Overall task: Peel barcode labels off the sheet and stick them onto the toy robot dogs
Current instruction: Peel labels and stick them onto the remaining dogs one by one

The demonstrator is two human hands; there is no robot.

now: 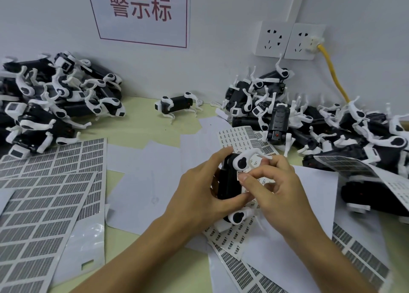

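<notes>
Sticking step. My left hand (197,191) gripped the black-bodied, white-legged plastic toy dog (230,182) near centre; my right hand (272,188) pinched a small white barcode label (240,175) against its side. Next: press it flat, I judged.

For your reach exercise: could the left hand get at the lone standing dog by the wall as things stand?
Probably not yet: the left hand grips a dog. The path to the standing dog looks open.
</notes>
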